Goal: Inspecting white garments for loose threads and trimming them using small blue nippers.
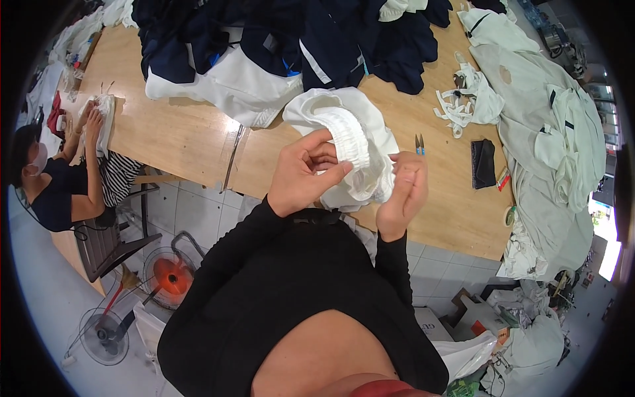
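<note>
A white garment with a gathered elastic band is held up over the table's near edge. My left hand grips the band, its thumb on the near side and its fingers tucked inside the opening. On the garment's right side, the fingers of my right hand are closed on the cloth edge. Thread snips with blue on them show just beyond that hand, points away from me. Whether the hand holds them or they lie on the wood, I cannot make out.
Navy and white garments pile along the wooden table's far side. White straps, a black pouch and a tape roll lie to the right, beside heaped pale cloth. A co-worker sits at left, near fans.
</note>
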A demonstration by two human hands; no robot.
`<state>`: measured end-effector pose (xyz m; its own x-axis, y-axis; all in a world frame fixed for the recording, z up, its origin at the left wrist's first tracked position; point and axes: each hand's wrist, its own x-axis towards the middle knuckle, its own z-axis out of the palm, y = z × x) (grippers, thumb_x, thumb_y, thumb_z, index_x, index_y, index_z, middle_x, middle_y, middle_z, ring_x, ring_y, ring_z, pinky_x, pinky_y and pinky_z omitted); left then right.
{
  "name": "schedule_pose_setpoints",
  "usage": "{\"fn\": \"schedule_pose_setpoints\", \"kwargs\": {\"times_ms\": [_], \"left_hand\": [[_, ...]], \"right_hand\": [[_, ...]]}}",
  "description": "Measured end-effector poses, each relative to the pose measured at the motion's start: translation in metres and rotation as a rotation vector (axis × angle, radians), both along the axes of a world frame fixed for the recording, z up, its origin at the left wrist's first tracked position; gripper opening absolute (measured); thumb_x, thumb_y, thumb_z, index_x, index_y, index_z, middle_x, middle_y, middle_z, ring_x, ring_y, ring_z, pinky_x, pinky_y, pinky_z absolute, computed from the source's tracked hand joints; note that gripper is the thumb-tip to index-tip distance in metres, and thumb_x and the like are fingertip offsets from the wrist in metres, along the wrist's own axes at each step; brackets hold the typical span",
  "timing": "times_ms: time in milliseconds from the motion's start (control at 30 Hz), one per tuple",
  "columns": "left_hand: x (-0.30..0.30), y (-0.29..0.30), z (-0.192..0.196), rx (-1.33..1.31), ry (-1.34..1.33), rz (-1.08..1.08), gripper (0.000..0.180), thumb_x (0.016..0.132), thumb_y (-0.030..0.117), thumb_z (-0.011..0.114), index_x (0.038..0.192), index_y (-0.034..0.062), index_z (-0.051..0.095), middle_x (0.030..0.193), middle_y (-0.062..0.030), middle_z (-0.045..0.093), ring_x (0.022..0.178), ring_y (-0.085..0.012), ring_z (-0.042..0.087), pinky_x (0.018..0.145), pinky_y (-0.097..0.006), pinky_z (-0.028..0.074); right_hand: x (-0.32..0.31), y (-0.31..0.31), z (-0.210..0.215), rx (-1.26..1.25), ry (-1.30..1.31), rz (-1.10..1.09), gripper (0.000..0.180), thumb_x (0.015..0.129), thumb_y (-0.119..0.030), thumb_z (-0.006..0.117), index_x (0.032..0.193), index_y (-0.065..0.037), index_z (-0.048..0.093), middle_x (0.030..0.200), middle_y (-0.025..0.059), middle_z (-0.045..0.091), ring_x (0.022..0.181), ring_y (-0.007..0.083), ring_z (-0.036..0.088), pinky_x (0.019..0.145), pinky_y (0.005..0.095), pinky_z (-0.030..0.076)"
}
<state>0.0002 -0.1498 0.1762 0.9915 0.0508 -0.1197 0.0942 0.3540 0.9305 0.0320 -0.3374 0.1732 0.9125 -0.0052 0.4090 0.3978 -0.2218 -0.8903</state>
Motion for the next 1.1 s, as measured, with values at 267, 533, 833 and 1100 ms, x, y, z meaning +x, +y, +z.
{"fn": "schedule_pose_setpoints", "kwargs": {"times_ms": [267,533,833,1100], "left_hand": [[0.000,-0.008,-0.009,0.072,-0.023,0.045,0.050,0.094,-0.005,0.079,0.140,-0.0091,0.060,0.101,-0.0078,0.080,0.089,-0.0061,0.070,0.079,-0.023,0.058],[-0.001,-0.004,-0.003,0.021,0.000,0.067,0.050,0.094,-0.007,0.077,0.141,-0.0085,0.060,0.104,-0.0082,0.080,0.090,-0.0075,0.073,0.080,-0.023,0.058],[0.001,-0.008,-0.005,0.044,-0.009,0.022,0.047,0.093,-0.004,0.078,0.138,-0.0069,0.064,0.106,-0.0107,0.081,0.094,-0.0115,0.076,0.085,-0.026,0.061],[-0.003,-0.006,-0.011,0.324,-0.126,-0.023,0.051,0.091,-0.006,0.080,0.138,-0.0104,0.062,0.107,-0.0135,0.081,0.097,-0.0147,0.077,0.089,-0.030,0.064]], "right_hand": [[0.001,0.019,-0.008,-0.398,-0.438,-0.017,0.014,0.087,-0.009,0.084,0.095,-0.002,0.074,0.096,0.0076,0.068,0.088,0.0288,0.063,0.077,0.0412,0.048],[0.005,0.007,-0.013,-0.225,-0.257,-0.070,0.011,0.094,-0.003,0.073,0.088,-0.003,0.063,0.095,0.0106,0.064,0.090,0.0331,0.061,0.081,0.0426,0.048],[0.000,0.023,0.004,-0.320,-0.315,0.001,0.023,0.084,0.001,0.084,0.105,-0.003,0.076,0.101,0.0090,0.068,0.095,0.0303,0.062,0.079,0.0413,0.048],[0.006,0.017,-0.011,-0.447,-0.409,-0.001,0.015,0.088,0.000,0.079,0.100,-0.002,0.070,0.101,0.0085,0.067,0.097,0.0332,0.062,0.085,0.0433,0.047]]}}
